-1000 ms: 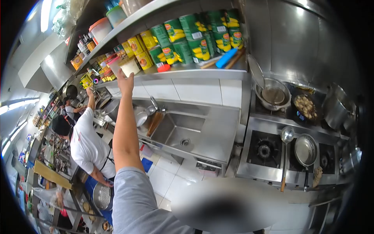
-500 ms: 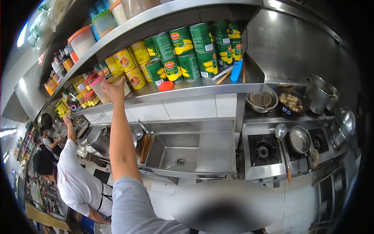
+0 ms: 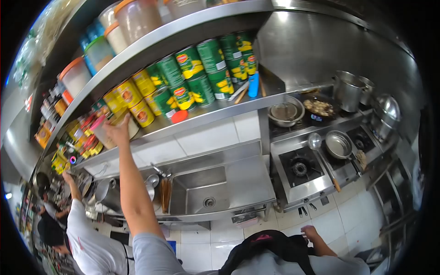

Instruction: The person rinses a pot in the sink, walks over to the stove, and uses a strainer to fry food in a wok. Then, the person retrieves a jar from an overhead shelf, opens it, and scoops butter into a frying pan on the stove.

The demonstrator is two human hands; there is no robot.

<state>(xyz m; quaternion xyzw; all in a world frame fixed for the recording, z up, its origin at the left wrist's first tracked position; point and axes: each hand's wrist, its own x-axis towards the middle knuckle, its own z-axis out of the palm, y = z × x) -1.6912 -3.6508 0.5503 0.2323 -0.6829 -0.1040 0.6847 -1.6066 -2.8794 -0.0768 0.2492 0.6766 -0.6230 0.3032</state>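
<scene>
My left hand (image 3: 118, 130) is stretched up to the middle steel shelf (image 3: 183, 121). Its thumb and fingers are spread, between a pink-lidded clear container (image 3: 101, 131) and a clear tub (image 3: 132, 128) with pale contents. The fingers are at the pink-lidded container; how firmly they touch it is hidden. Down by my body, at the lower right, my right hand (image 3: 310, 233) hangs with loosely bent fingers and nothing visible in it. Yellow cans (image 3: 142, 113) and green corn cans (image 3: 183, 97) are stacked right of the tub, with a red lid (image 3: 179, 116) in front.
A steel sink (image 3: 197, 172) lies below the shelf. At the right, a stove (image 3: 295, 183) carries a ladle (image 3: 315, 142) and a saucepan (image 3: 339, 145); behind are a wok of food (image 3: 319, 108) and a tall pot (image 3: 347, 91). A co-worker in white (image 3: 94, 236) stands at the left.
The view has tilted and shifted, so the shelf and stove appear moved left. My right hand and dark apron have come into view. My left hand stays at the same containers.
</scene>
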